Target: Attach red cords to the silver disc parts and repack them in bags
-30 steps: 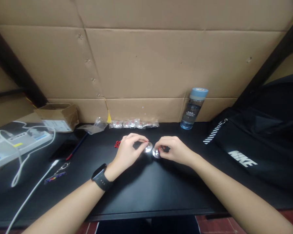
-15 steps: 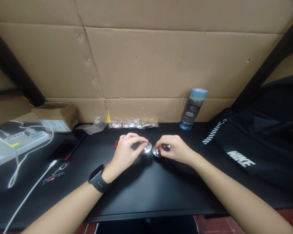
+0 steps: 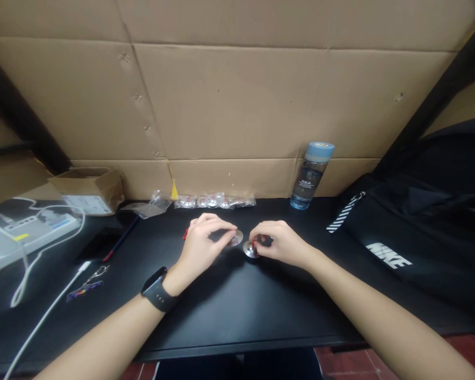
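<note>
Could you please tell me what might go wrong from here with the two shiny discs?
The left hand pinches the left disc between thumb and fingers, so it might slip. The right disc, at the right hand's fingertips, is close beside it, so the two could knock together.

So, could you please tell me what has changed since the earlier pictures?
The left hand has shifted slightly left, covering more of the red cord, and its metal disc has tilted a little. Nothing was taken or released: the right hand still holds the other disc, and the bottle stayed put.
</note>
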### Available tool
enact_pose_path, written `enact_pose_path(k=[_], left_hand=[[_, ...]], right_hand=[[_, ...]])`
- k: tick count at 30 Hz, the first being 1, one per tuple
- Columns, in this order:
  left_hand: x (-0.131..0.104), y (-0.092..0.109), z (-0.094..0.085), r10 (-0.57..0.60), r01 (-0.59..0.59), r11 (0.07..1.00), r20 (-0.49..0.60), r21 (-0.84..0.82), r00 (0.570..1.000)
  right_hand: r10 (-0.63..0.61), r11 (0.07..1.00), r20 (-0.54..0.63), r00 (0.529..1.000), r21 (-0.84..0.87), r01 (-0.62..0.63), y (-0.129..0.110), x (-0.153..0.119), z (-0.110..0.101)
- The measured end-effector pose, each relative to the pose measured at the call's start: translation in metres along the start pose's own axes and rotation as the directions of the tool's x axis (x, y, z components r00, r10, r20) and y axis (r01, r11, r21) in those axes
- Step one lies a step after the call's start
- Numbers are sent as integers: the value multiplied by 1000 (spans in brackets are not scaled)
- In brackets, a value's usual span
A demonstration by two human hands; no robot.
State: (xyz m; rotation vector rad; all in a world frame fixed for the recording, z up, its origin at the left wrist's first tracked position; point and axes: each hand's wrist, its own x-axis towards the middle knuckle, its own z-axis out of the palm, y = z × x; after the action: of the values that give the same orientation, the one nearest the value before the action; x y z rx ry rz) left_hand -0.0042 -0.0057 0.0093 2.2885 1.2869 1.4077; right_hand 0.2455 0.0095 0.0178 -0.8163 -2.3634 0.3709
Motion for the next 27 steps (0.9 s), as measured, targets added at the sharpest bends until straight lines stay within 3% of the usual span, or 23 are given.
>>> enact_pose_path(k=[12,15,17,21,24,27], left_hand=[[-1,3,-3,-7,7,1000,-22,15,1000],[-1,1,-1,-25,25,1000,15,10,1000],[-1,-1,2,-53,50,998,117,28,992],[0,-7,8,-96,82,995,273,64,957],[0,-7,8,-87,82,996,237,34,968],[1,-4,4,-50,50,999,132,8,990]], right_hand=[[-23,999,40,999,-33,24,2,1,3],[-44,999,33,999,-17,44,2,1,3],[-72,997,-35,997,12,73,0,2,1],[-56,996,-309,950,45,73,-8,3,-9],[-30,998,-386,922,43,50,-10,3,-13],[-52,997,-233,971,37,62,-7,3,-8]])
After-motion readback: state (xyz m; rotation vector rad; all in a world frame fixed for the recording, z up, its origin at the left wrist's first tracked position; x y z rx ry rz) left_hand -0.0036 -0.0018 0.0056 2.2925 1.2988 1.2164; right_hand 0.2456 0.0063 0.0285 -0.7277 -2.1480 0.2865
